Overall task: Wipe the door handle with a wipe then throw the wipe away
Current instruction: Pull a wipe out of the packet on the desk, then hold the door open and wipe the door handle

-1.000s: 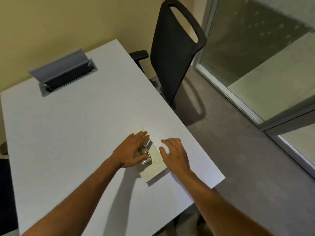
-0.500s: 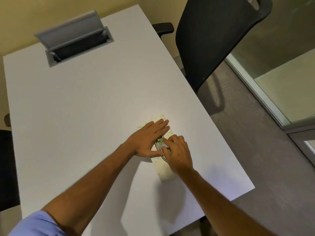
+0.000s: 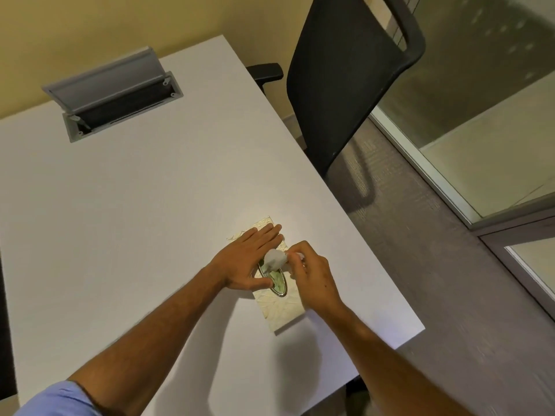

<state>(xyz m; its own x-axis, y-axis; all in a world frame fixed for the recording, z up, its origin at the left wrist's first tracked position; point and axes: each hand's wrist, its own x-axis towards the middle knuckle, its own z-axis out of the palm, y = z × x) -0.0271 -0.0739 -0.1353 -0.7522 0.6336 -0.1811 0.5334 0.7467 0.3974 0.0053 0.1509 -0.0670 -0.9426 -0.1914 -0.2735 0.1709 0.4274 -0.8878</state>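
Half a second before, both hands had been flat and low over the pale, leaf-patterned flat tissue box (image 3: 280, 307), the right fingertips digging at its oval silver-rimmed opening (image 3: 277, 282). Now a tuft of white wipe (image 3: 274, 259) stood up out of that opening, pinched between the thumb and fingers of the right hand (image 3: 312, 273), which had risen a little above the box. The left hand (image 3: 250, 261) lay open and flat, palm down, on the far half of the box, holding nothing, only pressing it to the white table (image 3: 150, 220).

So the wipe had been started but not freed; its lower part seemed to sit in the opening, though the fingers hid the join. By my judgement the fetching step was nearly done, and the wiping and the throwing away were both yet to come.

No door handle showed from where the camera looked, nor any bin. The black mesh-backed office chair (image 3: 339, 94) stood just beyond the table's right edge, and the grey hinged cable hatch (image 3: 111, 91) sat open at the far left.
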